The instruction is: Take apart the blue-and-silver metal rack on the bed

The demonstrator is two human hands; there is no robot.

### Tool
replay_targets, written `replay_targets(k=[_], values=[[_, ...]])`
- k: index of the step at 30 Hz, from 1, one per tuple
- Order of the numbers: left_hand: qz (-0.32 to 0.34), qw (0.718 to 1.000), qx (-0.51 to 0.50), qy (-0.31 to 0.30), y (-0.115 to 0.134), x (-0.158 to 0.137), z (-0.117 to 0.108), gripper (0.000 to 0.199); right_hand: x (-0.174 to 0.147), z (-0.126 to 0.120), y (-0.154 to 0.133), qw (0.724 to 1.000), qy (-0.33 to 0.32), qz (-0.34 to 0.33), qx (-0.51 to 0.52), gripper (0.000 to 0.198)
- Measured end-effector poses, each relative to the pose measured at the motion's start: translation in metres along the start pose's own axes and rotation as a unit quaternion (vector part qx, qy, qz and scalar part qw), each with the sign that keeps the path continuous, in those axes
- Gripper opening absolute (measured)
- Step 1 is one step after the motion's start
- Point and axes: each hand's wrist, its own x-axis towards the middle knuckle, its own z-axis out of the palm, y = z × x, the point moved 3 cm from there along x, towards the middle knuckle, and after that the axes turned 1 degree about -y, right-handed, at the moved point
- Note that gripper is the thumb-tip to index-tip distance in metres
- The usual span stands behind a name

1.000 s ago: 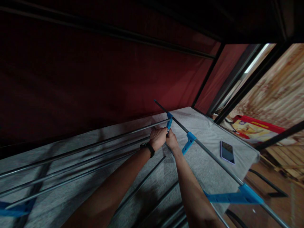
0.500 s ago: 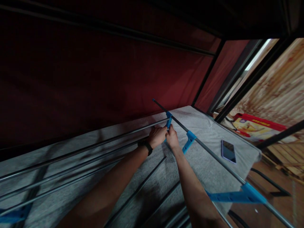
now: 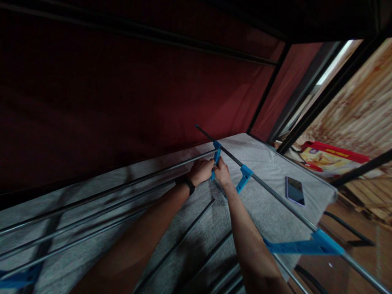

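My left hand [image 3: 201, 171], with a black band [image 3: 189, 185] at the wrist, is closed at the end of a metal tube [image 3: 156, 188]. Right beside it, my right hand [image 3: 222, 174] is closed around the lower part of a blue plastic bracket [image 3: 217, 153]. The hands touch or nearly touch, and my fingers hide where tube and bracket meet. That bracket sits on a long grey pole [image 3: 275, 192], as does a second blue bracket [image 3: 246, 175] to its right. Another tube [image 3: 147, 179] runs into the bracket's upper part.
A grey cloth [image 3: 260, 157] covers the surface, with loose rods [image 3: 183, 237] on it. A phone [image 3: 295, 191] lies at the right. A larger blue bracket [image 3: 306, 246] is at lower right, another blue piece [image 3: 18, 277] at lower left. A dark red panel [image 3: 153, 106] stands behind.
The view has tilted slightly, so things sit a little higher. My hands stay at the same bracket, with only a slight shift of the fingers.
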Motion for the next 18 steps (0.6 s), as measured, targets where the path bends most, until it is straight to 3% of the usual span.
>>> replay_targets(k=[8,18], values=[[-0.013,1.0,-0.02,0.012,-0.004,0.002,-0.002,0.026,-0.002,-0.001,-0.004,1.0,-0.002,0.026,0.008,0.051],[-0.022,0.992,-0.128,0.0,-0.011,0.012,0.0,0.031,-0.006,-0.002,-0.012,0.999,-0.01,0.043,-0.004,0.048]])
